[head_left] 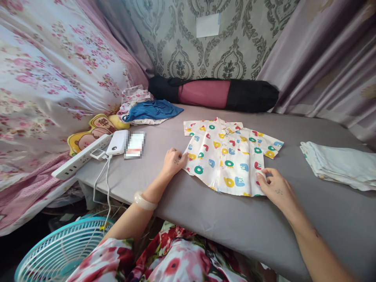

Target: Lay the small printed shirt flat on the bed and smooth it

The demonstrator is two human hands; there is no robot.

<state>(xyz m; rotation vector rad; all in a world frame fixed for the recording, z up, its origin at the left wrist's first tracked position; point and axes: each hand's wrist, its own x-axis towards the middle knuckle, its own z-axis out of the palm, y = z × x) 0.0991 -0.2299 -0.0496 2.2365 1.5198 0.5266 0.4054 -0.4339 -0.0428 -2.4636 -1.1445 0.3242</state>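
A small white short-sleeved shirt (220, 160), printed with colourful letters, lies spread out flat with its collar away from me. My left hand (174, 162) pinches the shirt's left side edge near the hem; a pale bangle (145, 201) circles that wrist. At the lower right corner, my right hand (273, 184) grips the side edge between thumb and fingers. Both sleeves stretch outward, and the front placket runs down the middle.
A power strip (85, 156), a white power bank (118, 141) and a phone-like blurred item (135, 145) sit at left. Behind are crumpled clothes (152, 111) and a long black-and-maroon bag (205, 93). Folded pale cloth (340, 164) lies right; a fan (61, 250) stands below left.
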